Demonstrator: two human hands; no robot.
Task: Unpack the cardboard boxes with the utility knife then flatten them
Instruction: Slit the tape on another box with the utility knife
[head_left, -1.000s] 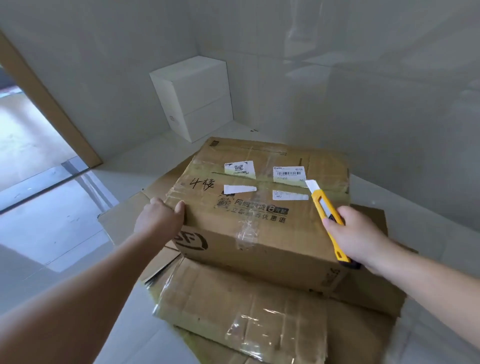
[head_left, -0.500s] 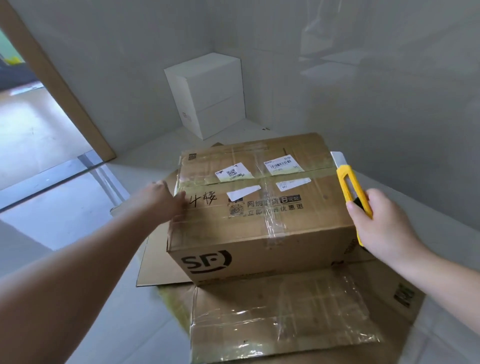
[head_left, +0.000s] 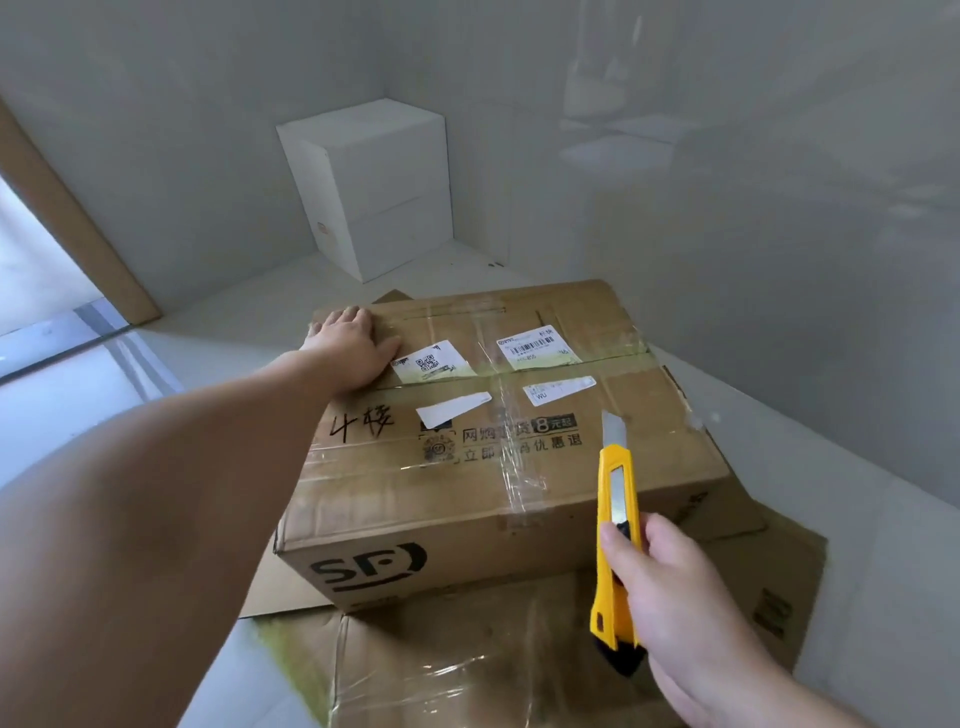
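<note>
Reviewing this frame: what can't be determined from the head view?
- SF cardboard box contents: top flaps taped shut.
- Shipping label text: too small.
- Utility knife rear end: covered by the right hand.
- Flattened cardboard: cut off by the bottom edge.
- Left hand palm: faces down on the box.

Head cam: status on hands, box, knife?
Left hand flat on taped box top. Right hand grips utility knife, blade out, above box. Centre seam tape looks uncut. Nothing blocking.
</note>
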